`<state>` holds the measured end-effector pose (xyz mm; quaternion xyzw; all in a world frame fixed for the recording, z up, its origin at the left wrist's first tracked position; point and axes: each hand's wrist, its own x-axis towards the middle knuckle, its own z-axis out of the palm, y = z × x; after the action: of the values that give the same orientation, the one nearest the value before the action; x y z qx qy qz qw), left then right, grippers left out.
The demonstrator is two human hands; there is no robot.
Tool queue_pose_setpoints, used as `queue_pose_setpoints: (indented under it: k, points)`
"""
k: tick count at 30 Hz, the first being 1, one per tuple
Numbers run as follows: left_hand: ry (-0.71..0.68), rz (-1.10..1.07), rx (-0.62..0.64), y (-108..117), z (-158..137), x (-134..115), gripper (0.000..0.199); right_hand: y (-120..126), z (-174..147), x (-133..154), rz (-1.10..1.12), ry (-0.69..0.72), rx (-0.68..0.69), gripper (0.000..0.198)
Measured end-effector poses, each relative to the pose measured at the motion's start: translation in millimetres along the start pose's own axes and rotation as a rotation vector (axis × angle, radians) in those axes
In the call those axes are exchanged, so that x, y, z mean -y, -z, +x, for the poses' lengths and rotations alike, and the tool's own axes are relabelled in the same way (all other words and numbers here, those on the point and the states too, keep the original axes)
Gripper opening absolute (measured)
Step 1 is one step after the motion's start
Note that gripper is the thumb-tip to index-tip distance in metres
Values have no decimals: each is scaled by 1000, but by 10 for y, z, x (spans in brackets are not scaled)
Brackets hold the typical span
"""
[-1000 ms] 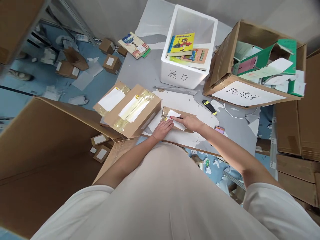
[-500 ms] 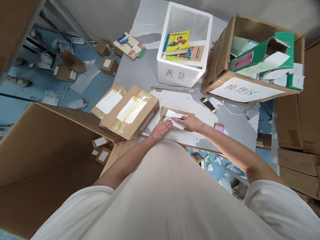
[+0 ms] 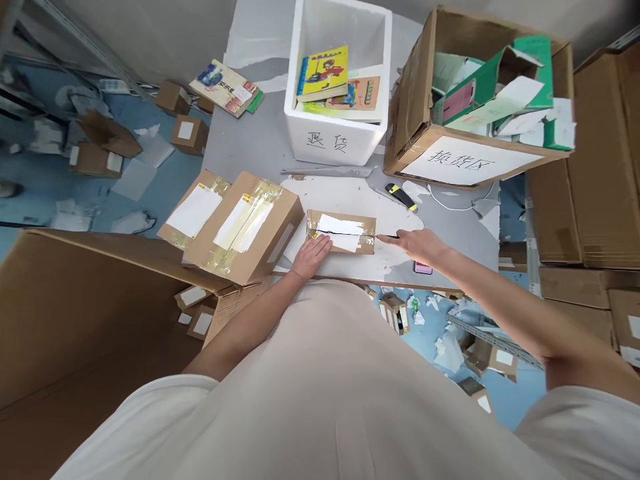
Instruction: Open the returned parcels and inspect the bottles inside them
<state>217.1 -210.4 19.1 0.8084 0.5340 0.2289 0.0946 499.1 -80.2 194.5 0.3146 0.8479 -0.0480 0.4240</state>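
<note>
A small cardboard box (image 3: 369, 248) lies on the table, with a white label (image 3: 345, 225) on top and a dark slit running lengthwise through the label and tape. My left hand (image 3: 312, 256) rests flat on the box's near left edge, fingers stretched out. Just off the box's right end is my right hand (image 3: 417, 244), its index finger pointing left along a thin dark knife (image 3: 389, 237); most of the knife is hidden by the fingers. Left of the small box sit a larger taped carton (image 3: 277, 230) and another labelled carton (image 3: 175, 235).
Behind stand a white foam box (image 3: 325, 148) holding books and a cardboard box (image 3: 407, 143) of green packaging. A yellow-black utility knife (image 3: 401, 197) and a phone (image 3: 423, 267) lie at right. A big open carton (image 3: 100, 333) is at left; books (image 3: 225, 87) lie far left.
My right hand has drawn the knife rightward, from the middle of the label to past the box's right end. A long slit now shows across the top. My left hand still presses the box.
</note>
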Motion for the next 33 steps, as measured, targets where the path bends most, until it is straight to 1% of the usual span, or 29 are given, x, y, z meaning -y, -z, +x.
queue_pose_setpoints:
  k: [6, 8, 9, 10, 12, 14, 15, 16, 17, 19, 20, 21, 23, 25, 27, 30, 33]
  points:
    - [12, -35, 30, 18, 34, 9, 49, -261, -200, -90, 67, 2, -75, 89]
    - [21, -40, 51, 57, 52, -13, 49, -426, -299, -149, 164, -23, -112, 85]
    - [28, -41, 61, 86, 63, -34, 49, -531, -345, -166, 252, -43, -148, 79]
    - [38, -37, 71, 123, 78, -60, 47, -649, -379, -165, 376, -68, -197, 71]
    - [59, -18, 96, 216, 128, -123, 42, -893, -396, -89, 743, -136, -314, 58]
    - [71, 12, 125, 322, 219, -178, 37, -1100, -328, 86, 1193, -224, -393, 57]
    - [73, 24, 140, 372, 282, -194, 39, -1176, -267, 198, 1404, -261, -407, 60]
    - [72, 35, 154, 415, 356, -200, 47, -1228, -195, 313, 1582, -285, -416, 64]
    - [72, 45, 165, 450, 437, -194, 60, -1260, -120, 425, 1724, -298, -426, 68]
    - [73, 69, 196, 490, 601, -154, 94, -1275, 18, 612, 1904, -295, -458, 76]
    - [78, 81, 219, 494, 673, -124, 108, -1269, 72, 681, 1953, -288, -476, 79]
    - [86, 92, 246, 490, 734, -93, 118, -1261, 112, 734, 1985, -278, -492, 82]
    - [107, 107, 295, 464, 814, -41, 127, -1250, 152, 795, 2018, -252, -513, 85]
    - [132, 113, 311, 430, 842, -11, 126, -1257, 151, 811, 2031, -221, -517, 86]
    - [146, 111, 301, 402, 839, -4, 125, -1272, 135, 795, 2035, -190, -500, 86]
    - [138, 96, 283, 386, 826, -11, 123, -1267, 130, 721, 2014, -164, -460, 82]
    - [135, 80, 269, 388, 836, -15, 120, -1216, 140, 610, 1937, -163, -436, 75]
